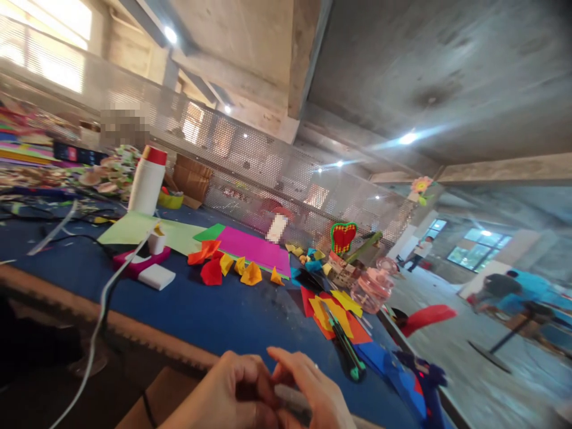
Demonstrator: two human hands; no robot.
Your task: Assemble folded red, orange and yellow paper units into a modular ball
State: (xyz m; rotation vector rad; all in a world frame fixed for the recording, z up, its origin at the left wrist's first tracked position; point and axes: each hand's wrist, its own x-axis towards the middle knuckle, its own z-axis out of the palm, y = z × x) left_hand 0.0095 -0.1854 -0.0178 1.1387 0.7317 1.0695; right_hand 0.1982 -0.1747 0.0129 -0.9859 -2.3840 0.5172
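Observation:
Both my hands meet at the bottom edge of the view, over the near rim of a blue-covered table (214, 310). My left hand (223, 393) is curled, fingers closed toward the right one. My right hand (313, 390) has its fingers bent and pressed against the left, with a small greyish object between them that I cannot make out. Just beyond them lies a green-handled cutter (346, 348) on red and yellow paper squares (333, 313).
Folded orange, red and yellow paper pieces (227, 265) lie mid-table by pink (254, 247) and light green sheets (143, 229). A white bottle with a red cap (147, 182), a clear pink jar (373, 286), a white cable (100, 322). People sit far right.

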